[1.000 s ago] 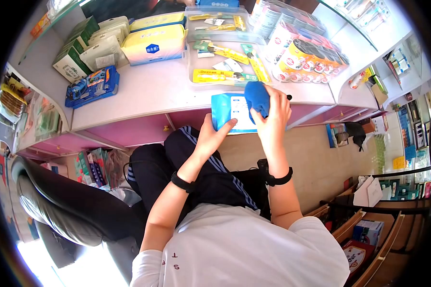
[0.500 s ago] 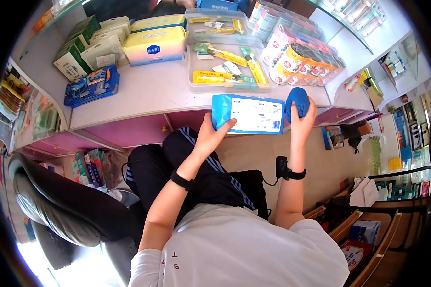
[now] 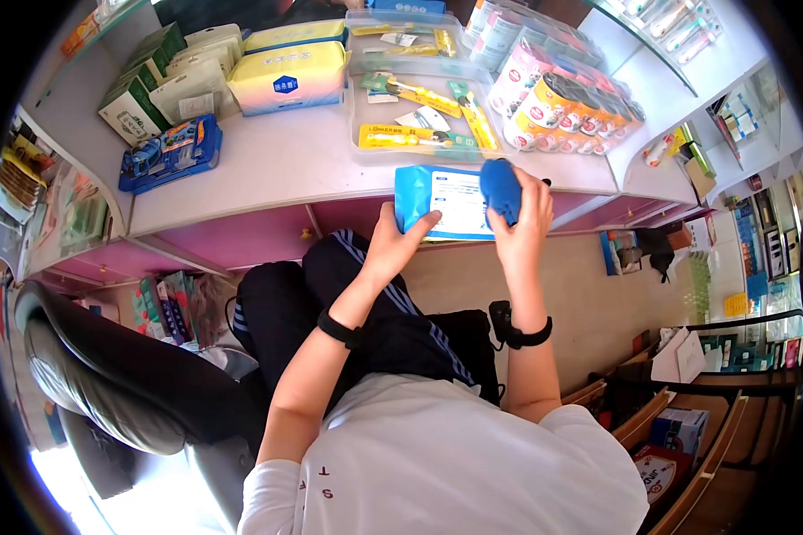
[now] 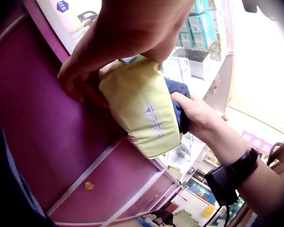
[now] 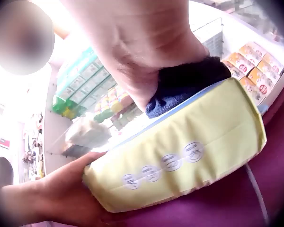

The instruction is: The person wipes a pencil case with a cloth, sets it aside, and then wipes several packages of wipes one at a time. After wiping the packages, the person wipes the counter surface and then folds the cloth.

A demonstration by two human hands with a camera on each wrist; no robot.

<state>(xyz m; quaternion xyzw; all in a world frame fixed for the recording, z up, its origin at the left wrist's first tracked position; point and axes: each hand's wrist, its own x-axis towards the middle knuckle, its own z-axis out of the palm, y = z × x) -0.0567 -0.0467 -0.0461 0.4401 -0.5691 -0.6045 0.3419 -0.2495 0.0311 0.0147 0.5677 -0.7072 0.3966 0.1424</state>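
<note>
A soft pack, blue and white on its label face (image 3: 458, 203) and yellow on its side (image 4: 144, 106), is held in front of the counter's edge. My left hand (image 3: 396, 247) grips its left end, the thumb lying on the label face. My right hand (image 3: 527, 218) holds a bunched dark blue cloth (image 3: 501, 191) against the right part of that face. In the right wrist view the cloth (image 5: 189, 82) lies along the pack's far edge, under the right hand (image 5: 142, 47), whose fingertips are hidden there.
On the counter (image 3: 259, 169) stand a yellow pack (image 3: 290, 80), clear trays (image 3: 424, 111) of yellow-packaged items, shrink-wrapped cans (image 3: 562, 111), boxes (image 3: 134, 111) and a blue package (image 3: 171, 153). Pink drawers (image 3: 232, 245) lie below. A black chair (image 3: 134, 366) is at the left.
The right hand with the cloth went out to the pack's right end, then came back left over the label face. The left hand keeps its grip on the left end.
</note>
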